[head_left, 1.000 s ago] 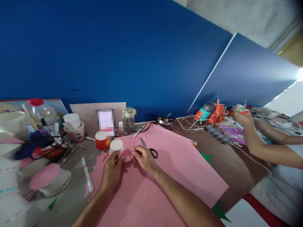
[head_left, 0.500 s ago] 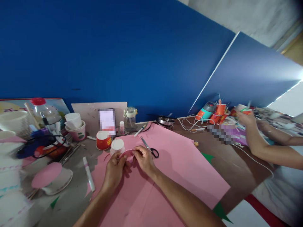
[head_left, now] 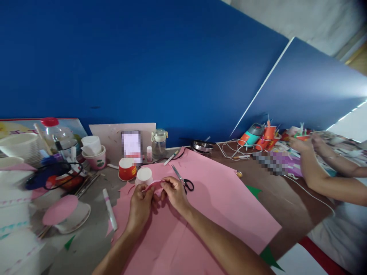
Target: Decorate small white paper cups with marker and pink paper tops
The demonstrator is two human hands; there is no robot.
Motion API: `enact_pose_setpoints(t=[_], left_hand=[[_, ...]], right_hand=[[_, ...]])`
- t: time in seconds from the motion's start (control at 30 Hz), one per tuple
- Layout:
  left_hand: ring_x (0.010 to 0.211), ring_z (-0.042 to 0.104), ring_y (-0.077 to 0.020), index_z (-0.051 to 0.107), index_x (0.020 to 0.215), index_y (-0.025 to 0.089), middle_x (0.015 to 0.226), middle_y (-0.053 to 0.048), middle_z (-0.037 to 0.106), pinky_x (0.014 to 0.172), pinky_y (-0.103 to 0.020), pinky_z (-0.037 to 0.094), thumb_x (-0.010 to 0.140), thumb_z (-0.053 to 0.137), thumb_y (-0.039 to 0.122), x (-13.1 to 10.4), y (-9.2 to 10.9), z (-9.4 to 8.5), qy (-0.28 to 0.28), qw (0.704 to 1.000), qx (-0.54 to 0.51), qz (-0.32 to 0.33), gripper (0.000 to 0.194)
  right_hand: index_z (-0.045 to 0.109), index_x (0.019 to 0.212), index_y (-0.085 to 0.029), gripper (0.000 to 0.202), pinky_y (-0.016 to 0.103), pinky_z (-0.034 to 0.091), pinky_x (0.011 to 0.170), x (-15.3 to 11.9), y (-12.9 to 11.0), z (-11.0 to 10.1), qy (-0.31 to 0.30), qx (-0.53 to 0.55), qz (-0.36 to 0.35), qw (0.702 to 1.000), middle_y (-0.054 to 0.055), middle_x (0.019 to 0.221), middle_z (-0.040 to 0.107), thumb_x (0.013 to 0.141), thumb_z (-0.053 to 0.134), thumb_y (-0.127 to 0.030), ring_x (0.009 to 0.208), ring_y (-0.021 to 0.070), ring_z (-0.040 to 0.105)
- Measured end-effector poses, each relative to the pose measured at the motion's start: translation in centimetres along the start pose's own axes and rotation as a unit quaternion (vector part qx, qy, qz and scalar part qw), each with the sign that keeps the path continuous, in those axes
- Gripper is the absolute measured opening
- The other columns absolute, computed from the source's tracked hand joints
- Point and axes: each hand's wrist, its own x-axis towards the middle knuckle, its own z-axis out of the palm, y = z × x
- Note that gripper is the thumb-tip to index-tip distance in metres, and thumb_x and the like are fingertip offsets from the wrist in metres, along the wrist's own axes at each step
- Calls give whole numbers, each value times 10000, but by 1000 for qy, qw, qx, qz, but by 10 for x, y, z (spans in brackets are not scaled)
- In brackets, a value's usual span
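Between my two hands is a small curved piece of pink paper, held above a large pink sheet. My left hand pinches its left end, and my right hand pinches the right end between thumb and fingers. Just behind my fingers an upturned white paper cup stands on the sheet. Scissors with black handles lie beside my right hand, blades partly apart. A red paper cup stands upside down behind the left hand. The piece's lower edge is partly hidden by my fingers.
A white marker lies at the left, near a bowl with a pink paper disc. Behind stand a phone and a glass jar. At the right, a co-worker's hands hold a red cup near white cables.
My hands keep their pinch on the pink piece with hardly any movement. The whole view has shifted slightly. The co-worker's second hand has come up to the red cup.
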Motion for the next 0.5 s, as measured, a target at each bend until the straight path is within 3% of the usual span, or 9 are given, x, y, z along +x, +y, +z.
enact_pose_setpoints(t=[0.27, 0.5], left_hand=[[305, 483, -141, 508, 931, 195, 414, 80, 552, 287, -223, 385, 725, 615, 482, 1, 1, 0, 2, 1000, -2, -16, 369], [308, 457, -130, 590, 764, 176, 375, 47, 530, 324, -220, 352, 756, 575, 514, 1, 1, -5, 0, 998, 65, -5, 339]], right_hand=[[626, 802, -200, 256, 223, 333, 313, 0, -1, 1, 17, 15, 8, 1000, -48, 508, 549, 738, 660, -446, 352, 124, 503], [630, 887, -186, 291, 223, 357, 374, -2, -2, 0, -8, 16, 9, 1000, -54, 526, 553, 757, 670, -444, 397, 114, 481]])
